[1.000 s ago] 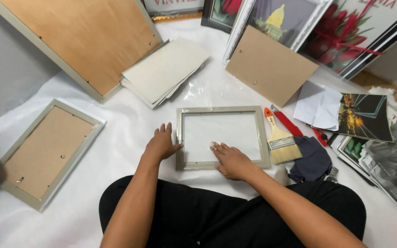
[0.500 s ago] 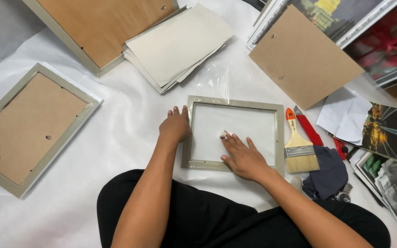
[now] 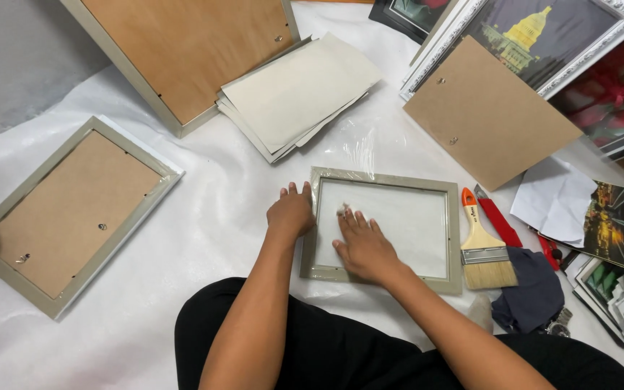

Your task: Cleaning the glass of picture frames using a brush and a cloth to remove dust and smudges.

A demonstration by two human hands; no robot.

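Observation:
A small grey-green picture frame (image 3: 382,179) lies flat on the white sheet in front of my crossed legs, its pane facing up. My left hand (image 3: 291,211) rests palm down on the frame's left rim and holds it still. My right hand (image 3: 362,245) lies flat on the pane near its left side. Its fingertips press a small white wad (image 3: 342,209) against the pane.
Right of the frame lie a flat paintbrush (image 3: 482,249) with an orange handle, a red cutter (image 3: 498,220) and a dark cloth (image 3: 532,289). A brown backing board (image 3: 489,115), a stack of cream boards (image 3: 297,90), a face-down frame (image 3: 66,209) and framed pictures surround me.
My right hand has slid left across the pane with the white wad under its fingers. My left hand has stayed on the left rim. The view has shifted a little.

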